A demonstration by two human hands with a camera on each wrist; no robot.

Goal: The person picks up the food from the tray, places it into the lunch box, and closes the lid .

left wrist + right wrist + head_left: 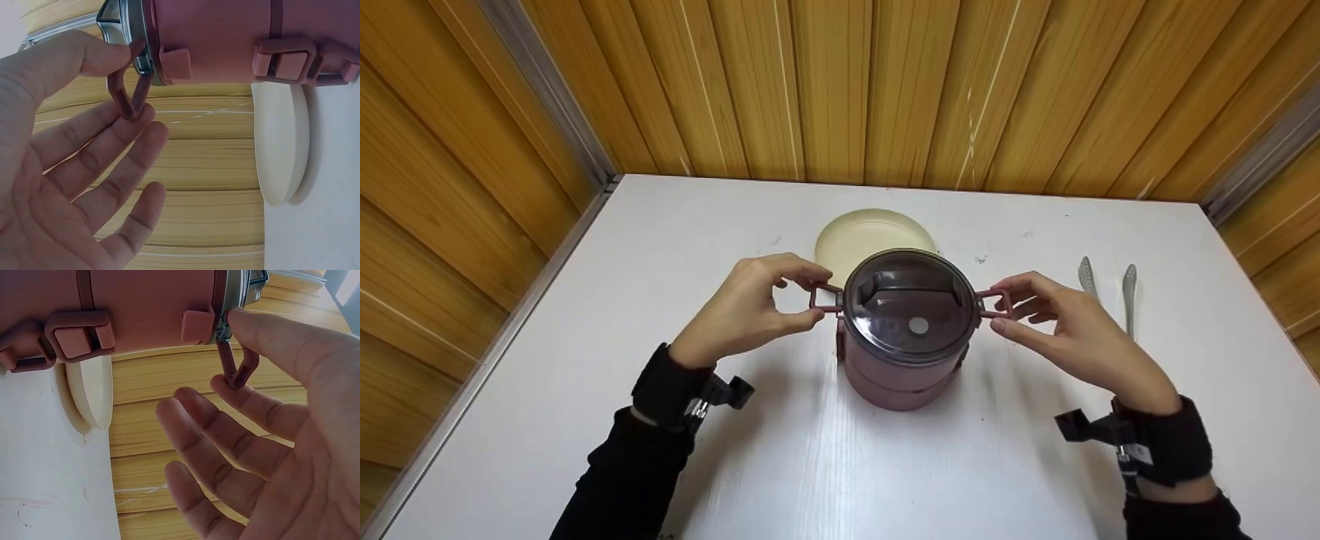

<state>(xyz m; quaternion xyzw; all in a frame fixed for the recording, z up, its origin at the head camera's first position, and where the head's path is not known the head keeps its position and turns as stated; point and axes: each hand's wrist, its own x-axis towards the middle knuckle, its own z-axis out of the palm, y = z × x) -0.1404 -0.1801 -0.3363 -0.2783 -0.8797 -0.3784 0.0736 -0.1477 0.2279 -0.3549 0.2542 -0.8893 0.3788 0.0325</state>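
A dusty-pink stacked lunch box (896,379) stands upright on the white table, topped by a dark see-through lid (911,330) with a black handle. Its two upper side latches stick out sideways, swung away from the body. My left hand (746,307) pinches the left latch (117,90) between thumb and fingertips, its other fingers spread. On the opposite side my right hand (1069,322) pinches the right latch (227,363) in the same way. Lower down, the side clips (291,64) lie against the body.
Behind the lunch box lies a cream plate (847,236), partly hidden by it. Two utensils with patterned silver handles (1129,289) lie at the right, partly behind my right hand. Wood-look panels (832,90) enclose the table at the back and sides.
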